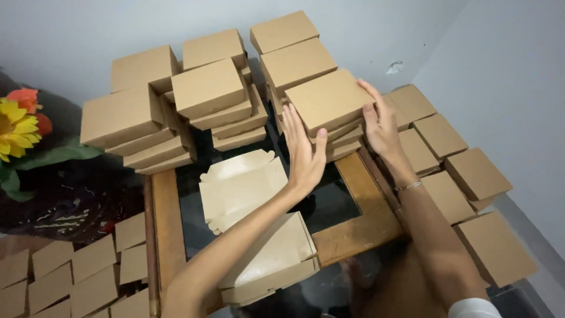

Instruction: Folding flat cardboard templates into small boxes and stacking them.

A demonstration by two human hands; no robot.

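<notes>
A closed brown cardboard box (pixel 329 99) lies on top of a stack of like boxes at the table's far right. My left hand (pixel 303 153) presses flat against its near left side. My right hand (pixel 382 123) holds its right edge, fingers spread along the top corner. Both hands grip the same box. Just below my left forearm lies an open, unfolded box (pixel 241 185) and a half-folded one (pixel 276 259) near the table's front.
More stacks of closed boxes (pixel 176 100) fill the back of the wooden-framed glass table (pixel 168 224). Closed boxes (pixel 471 176) line the floor at right, and flat ones (pixel 70 271) lie at left. Artificial flowers (pixel 17 123) stand far left. A grey wall is close behind.
</notes>
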